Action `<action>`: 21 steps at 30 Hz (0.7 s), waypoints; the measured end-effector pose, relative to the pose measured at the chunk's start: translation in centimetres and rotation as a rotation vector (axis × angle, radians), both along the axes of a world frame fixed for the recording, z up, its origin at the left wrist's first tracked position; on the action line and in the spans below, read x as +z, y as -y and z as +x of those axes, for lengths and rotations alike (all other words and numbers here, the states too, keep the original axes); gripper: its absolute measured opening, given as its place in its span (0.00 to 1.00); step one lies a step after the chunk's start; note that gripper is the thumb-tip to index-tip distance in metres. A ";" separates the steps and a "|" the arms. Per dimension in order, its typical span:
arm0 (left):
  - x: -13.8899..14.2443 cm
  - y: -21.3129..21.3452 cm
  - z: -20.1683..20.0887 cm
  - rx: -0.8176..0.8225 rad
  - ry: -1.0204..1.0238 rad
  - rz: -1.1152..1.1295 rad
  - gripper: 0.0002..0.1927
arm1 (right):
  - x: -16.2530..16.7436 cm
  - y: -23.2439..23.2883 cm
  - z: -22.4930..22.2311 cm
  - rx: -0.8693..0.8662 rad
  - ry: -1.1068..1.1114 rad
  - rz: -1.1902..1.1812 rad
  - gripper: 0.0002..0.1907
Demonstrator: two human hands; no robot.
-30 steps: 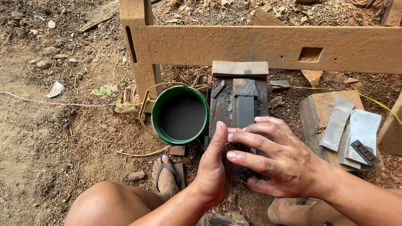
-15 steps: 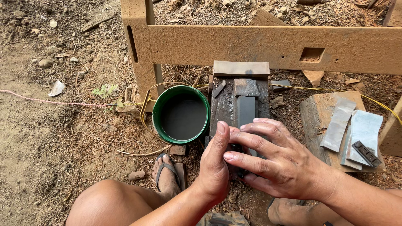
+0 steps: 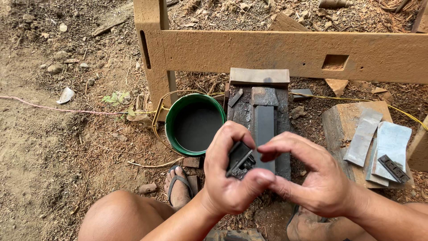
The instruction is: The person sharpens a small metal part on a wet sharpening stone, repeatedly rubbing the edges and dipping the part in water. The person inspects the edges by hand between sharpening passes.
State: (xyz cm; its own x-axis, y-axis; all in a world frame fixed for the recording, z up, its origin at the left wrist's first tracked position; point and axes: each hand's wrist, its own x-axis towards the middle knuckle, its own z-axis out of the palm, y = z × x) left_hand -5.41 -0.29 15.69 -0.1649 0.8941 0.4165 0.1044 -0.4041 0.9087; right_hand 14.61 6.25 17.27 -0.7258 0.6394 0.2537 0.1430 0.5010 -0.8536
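Note:
My left hand [image 3: 229, 178] grips a small dark metal blade piece [image 3: 239, 159], lifted and tilted above the near end of a wet grey sharpening stone [image 3: 264, 127]. My right hand [image 3: 312, 176] is beside it, its fingertips touching the piece's right edge and its thumb under the left thumb. The stone lies lengthwise on a dark wet wooden block [image 3: 240, 111]. A green bucket [image 3: 171, 134] of dark water stands just left of the block.
A tan wooden frame [image 3: 285, 53] crosses behind the block. To the right a wooden slab [image 3: 339, 125] carries grey stones [image 3: 392, 143] and a dark slotted metal part [image 3: 393, 168]. My foot in a sandal [image 3: 178, 185] and bare knee [image 3: 113, 218] are below; a pink string [image 3: 53, 108] crosses the dirt.
Both hands rose off the stone and turned the metal piece up on edge; before, they pressed flat over it on the stone.

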 end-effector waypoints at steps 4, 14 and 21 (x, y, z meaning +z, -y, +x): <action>0.9 -0.4 0.1 0.055 -0.254 0.190 0.34 | -0.5 0.5 0.3 0.095 -0.119 -0.213 0.18; 1.4 -1.0 0.5 0.100 -0.398 0.271 0.36 | -1.3 2.1 -1.0 -0.080 -0.297 -0.926 0.12; 1.1 -1.1 0.4 0.083 -0.392 0.279 0.32 | -0.6 2.0 -1.6 -0.124 -0.239 -0.091 0.12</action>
State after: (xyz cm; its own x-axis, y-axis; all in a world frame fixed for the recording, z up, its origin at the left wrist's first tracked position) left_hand -4.97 0.79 16.77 -0.0134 0.7302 0.6831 0.4592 -0.6024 0.6529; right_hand 13.03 4.24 16.72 -0.5673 0.7475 0.3456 -0.0126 0.4117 -0.9112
